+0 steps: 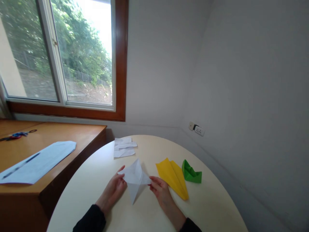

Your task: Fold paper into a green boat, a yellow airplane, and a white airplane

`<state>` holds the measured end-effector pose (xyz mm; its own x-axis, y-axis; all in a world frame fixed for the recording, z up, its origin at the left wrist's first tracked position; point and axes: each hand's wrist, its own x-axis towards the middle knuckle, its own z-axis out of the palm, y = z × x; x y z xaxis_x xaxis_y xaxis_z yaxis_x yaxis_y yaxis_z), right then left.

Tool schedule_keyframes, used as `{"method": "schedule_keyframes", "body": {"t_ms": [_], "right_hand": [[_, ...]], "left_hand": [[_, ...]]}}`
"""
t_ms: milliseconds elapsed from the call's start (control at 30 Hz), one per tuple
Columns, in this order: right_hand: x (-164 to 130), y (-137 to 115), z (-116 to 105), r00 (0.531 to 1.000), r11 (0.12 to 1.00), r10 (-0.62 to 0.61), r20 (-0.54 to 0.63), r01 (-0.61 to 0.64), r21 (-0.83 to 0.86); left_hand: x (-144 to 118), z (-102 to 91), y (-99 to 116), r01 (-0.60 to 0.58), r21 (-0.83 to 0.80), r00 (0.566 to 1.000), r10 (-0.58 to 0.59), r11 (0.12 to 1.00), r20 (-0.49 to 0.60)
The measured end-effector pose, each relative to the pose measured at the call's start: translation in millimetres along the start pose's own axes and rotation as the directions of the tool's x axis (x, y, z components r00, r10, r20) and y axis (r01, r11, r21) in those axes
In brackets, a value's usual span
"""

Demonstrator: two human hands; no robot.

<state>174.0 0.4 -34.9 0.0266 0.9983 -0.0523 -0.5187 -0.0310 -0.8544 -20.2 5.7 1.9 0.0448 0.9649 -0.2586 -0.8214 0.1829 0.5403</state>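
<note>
Over the round table a folded white sheet of paper [135,175] is stretched between my hands, with one point facing away from me and another facing down toward me. My left hand [113,187] pinches its left corner, thumb on top. At the right corner, my right hand [159,188] grips the paper between thumb and fingers. Just right of my right hand lies a folded yellow paper [173,177], shaped like a paper plane. Beside that sits a folded green paper boat [191,174].
Several white paper pieces [124,147] lie at the far left of the round table [205,209]. On the wooden desk [89,135] at left are a large white sheet [55,154], a dark pen-like stick [21,165] and scissors [18,135]. A wall socket [199,130] is behind.
</note>
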Motion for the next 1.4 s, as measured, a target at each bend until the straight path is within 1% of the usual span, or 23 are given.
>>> {"method": "schedule_keyframes", "body": {"t_ms": [100,233,367,533,700,900,1067,1300,1400], "right_hand": [[-1.3,-1.7,0.1,1.000,1.000,0.008,0.023,-0.008,-0.019],[-2.4,-4.7,0.8,0.996,0.998,0.055,0.066,-0.054,-0.018],[-2.5,-4.7,1.9,0.991,0.996,0.087,0.100,-0.087,-0.009],[-4.2,-5.2,3.4,0.986,0.993,0.115,0.121,-0.114,-0.011],[-4.9,-6.8,3.6,0.981,0.995,0.101,0.166,-0.100,-0.015],[-0.2,-3.3,-0.5,0.978,0.992,0.129,0.163,-0.125,-0.030],[1.6,-1.1,-2.8,0.976,0.991,0.136,0.167,-0.133,-0.030],[0.1,-3.0,-1.5,0.979,0.994,0.110,0.171,-0.107,-0.028],[1.0,-1.6,-1.9,0.979,0.994,0.110,0.170,-0.107,-0.029]], "left_hand": [[-0.3,-1.2,0.0,-0.024,0.011,1.000,0.024,1.000,0.016],[-0.4,-3.2,1.0,-0.034,0.000,0.997,0.034,0.999,0.066],[-0.8,-1.6,2.6,-0.042,0.003,0.995,0.042,0.999,0.086],[-2.1,1.1,1.3,-0.004,0.012,0.996,0.003,1.000,0.084],[-0.9,-0.9,-1.1,0.016,0.034,0.996,-0.019,0.999,0.089],[6.4,-5.7,-1.3,0.009,0.006,0.996,-0.009,1.000,0.093],[5.3,-5.7,-0.7,-0.004,-0.008,0.995,0.005,1.000,0.101],[5.2,-6.8,0.2,-0.015,0.027,0.996,0.012,1.000,0.086],[6.2,-7.6,0.6,-0.013,0.035,0.994,0.009,0.999,0.111]]}}
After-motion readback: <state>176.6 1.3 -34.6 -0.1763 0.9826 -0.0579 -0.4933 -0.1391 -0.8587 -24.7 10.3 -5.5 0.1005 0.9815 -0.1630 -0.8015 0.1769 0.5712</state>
